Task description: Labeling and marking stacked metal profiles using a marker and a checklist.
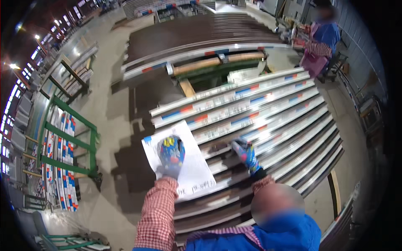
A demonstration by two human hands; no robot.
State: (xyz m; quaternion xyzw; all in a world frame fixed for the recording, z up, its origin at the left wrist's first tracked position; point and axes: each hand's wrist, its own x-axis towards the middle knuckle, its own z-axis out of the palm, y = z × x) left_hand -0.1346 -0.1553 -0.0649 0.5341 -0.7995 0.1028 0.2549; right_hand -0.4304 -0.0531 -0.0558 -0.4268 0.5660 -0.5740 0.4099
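Note:
My left hand (pixel 171 154), in a blue patterned glove, is on a white sheet of paper (pixel 194 169) with handwriting along its lower edge. Its fingers look curled in against the sheet. The paper covers the left ends of several long metal profiles (pixel 268 121) laid side by side, with white, red and blue film along them. Over the profiles to the right is my right hand (pixel 247 155), in a similar glove with greyish fingertips. Its fingers point up and left and look pressed together; blur hides what they hold, if anything. A blurred patch covers most of my right forearm.
Beyond the profiles stands a green support (pixel 201 73) with wooden strips, and behind it a broad stack of brown profiles (pixel 176 37). A green rack (pixel 69 142) with wrapped profiles is on the left. A person in blue (pixel 324 39) is at the far right.

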